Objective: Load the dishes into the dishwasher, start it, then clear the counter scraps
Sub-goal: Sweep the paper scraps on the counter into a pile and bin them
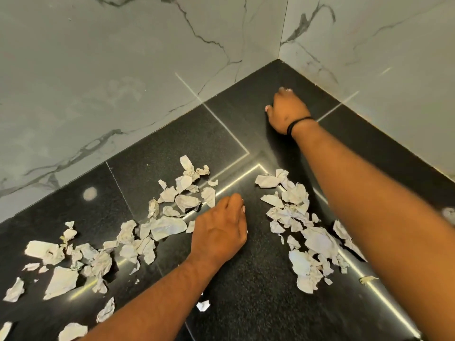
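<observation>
Crumpled white paper scraps lie scattered on the black stone counter (246,286). One spread of scraps (170,226) runs from the centre to the near left; a second pile of scraps (305,232) lies to the right, partly under my right forearm. My left hand (221,232) rests palm down on the counter between the two groups, fingers relaxed and pointing away, beside the left spread. My right hand (286,109) reaches far toward the back corner, fingertips touching bare counter, with nothing seen in it.
Grey-veined marble walls (123,70) meet at the back corner and close off the counter behind and to the right. A small loose scrap (203,305) lies near my left forearm. A yellowish bit (366,279) sits at the right.
</observation>
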`<state>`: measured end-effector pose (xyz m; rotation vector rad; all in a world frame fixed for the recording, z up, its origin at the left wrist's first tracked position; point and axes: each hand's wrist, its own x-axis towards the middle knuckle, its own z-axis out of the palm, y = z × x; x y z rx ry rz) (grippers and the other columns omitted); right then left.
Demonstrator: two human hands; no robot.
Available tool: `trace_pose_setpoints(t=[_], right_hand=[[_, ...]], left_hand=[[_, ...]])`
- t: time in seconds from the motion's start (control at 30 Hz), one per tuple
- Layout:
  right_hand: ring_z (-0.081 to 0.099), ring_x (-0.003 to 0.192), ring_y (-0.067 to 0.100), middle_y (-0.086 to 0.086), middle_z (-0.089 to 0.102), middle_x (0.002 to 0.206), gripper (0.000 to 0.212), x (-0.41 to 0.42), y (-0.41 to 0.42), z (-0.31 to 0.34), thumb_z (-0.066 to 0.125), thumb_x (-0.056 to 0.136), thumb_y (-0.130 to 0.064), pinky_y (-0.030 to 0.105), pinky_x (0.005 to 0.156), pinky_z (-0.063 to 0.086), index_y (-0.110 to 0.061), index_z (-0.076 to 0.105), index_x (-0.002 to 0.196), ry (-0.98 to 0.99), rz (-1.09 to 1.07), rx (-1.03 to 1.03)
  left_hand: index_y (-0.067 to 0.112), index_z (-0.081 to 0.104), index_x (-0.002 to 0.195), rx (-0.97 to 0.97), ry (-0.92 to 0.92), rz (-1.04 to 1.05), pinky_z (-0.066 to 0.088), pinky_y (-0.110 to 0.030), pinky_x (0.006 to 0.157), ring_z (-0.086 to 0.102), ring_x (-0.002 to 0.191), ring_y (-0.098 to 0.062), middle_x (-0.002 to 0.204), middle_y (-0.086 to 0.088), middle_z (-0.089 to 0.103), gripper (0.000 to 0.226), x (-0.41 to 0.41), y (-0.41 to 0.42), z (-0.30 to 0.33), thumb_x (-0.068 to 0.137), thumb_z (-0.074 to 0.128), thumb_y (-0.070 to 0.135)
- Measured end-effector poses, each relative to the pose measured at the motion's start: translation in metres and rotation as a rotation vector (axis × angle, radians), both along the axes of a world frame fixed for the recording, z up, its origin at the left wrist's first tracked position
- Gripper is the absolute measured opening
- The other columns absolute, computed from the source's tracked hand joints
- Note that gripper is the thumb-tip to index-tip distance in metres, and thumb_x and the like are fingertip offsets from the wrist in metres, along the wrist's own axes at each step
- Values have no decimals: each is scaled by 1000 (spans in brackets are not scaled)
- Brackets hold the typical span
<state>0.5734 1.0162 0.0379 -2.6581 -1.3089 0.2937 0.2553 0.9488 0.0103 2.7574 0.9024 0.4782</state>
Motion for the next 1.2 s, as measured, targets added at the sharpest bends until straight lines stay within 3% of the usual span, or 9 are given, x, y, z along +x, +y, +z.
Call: trace_pose_setpoints(t=[0.13,0.3,0.43,0.5,0.63,0.87,1.0,1.1,1.2], right_hand=[[31,142,36,22,37,152,44,-75,-73,-14,41,102,-25,48,118,29,5,50,133,56,78,115],[40,140,32,15,46,147,37,-156,-164,6,40,101,-14,42,116,35,-1,57,131,75,102,114],[58,109,30,4,63,116,28,-181,-185,32,43,100,-30,39,86,47,-14,65,105,-55,112,-67],[55,108,31,6,61,113,28,-188,-174,40,48,98,-36,41,81,46,-15,63,109,-124,97,-67],[46,118,32,10,51,128,37,-200,-154,24,55,95,-38,43,90,46,-16,55,125,-101,143,-31],[48,105,30,11,52,110,19,-217,-199,9,48,98,-15,44,86,48,-7,65,102,-107,67,43],[51,100,30,11,54,107,22,-223,-231,17,49,98,-17,41,84,49,-5,68,98,-101,67,-6],[56,92,31,12,60,100,15,-236,-241,24,59,91,-16,44,84,52,-5,69,88,-145,73,109],[55,113,33,15,60,123,25,-261,-233,19,61,91,-19,46,101,48,-5,67,111,-111,176,187]], left_hand=[[20,54,90,1,-12,-3,31,-27,43,50,49,-20,73,4,57,18,0,0,-2,97,43,32],[19,49,90,4,-18,-2,28,-28,45,51,49,-24,72,2,56,17,0,0,-2,98,42,32],[17,50,91,-3,-32,4,38,-32,44,55,51,-30,73,-2,58,13,-1,-1,-3,99,50,28],[17,50,90,7,-44,2,41,-34,43,55,49,-31,72,-4,58,12,0,-1,-1,97,54,25],[17,53,90,-5,-34,-24,39,-34,47,59,56,-31,73,-6,61,10,-1,-1,3,94,59,24],[16,61,105,-275,5,-6,37,-36,65,63,87,-32,100,-9,65,16,-8,-5,15,103,48,25],[31,71,112,-339,-10,86,48,-35,79,64,104,-21,112,5,71,20,-38,-14,30,100,56,34],[29,72,109,-374,-186,303,47,-32,73,65,95,-18,105,7,72,17,-80,-30,36,99,59,34],[23,72,107,-329,-256,452,40,-30,67,59,87,-13,101,9,67,16,-119,-48,33,101,58,25]])
